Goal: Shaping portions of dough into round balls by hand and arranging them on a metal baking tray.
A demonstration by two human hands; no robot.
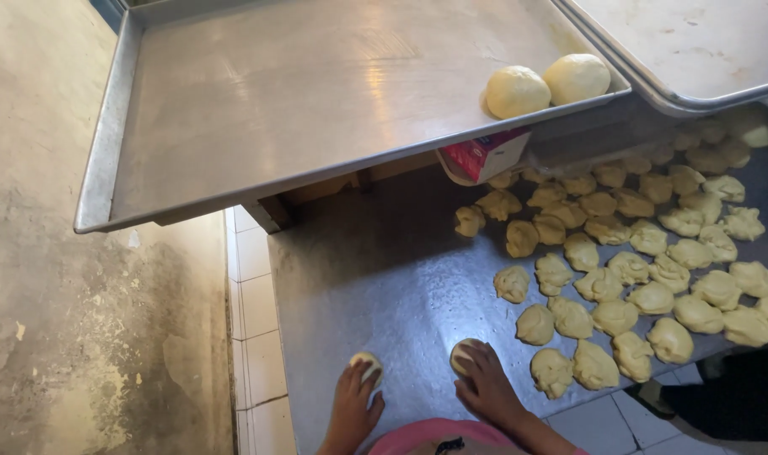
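My left hand (353, 406) cups a small piece of yellow dough (368, 361) against the steel table (375, 278). My right hand (487, 386) presses on a second dough piece (462, 351) beside it. Both hands sit at the table's near edge. To the right lie several rough, unshaped dough lumps (628, 253) spread across the table. Two smooth round dough balls (548, 84) rest at the near right corner of a large metal baking tray (232, 109) raised above the table.
A second metal tray (695, 50) overlaps at the top right. A red and white carton (483, 156) lies under the large tray. White tiles (253, 337) edge the table on the left, beside a worn concrete floor (72, 320). A dark-clothed person (738, 396) stands at the bottom right.
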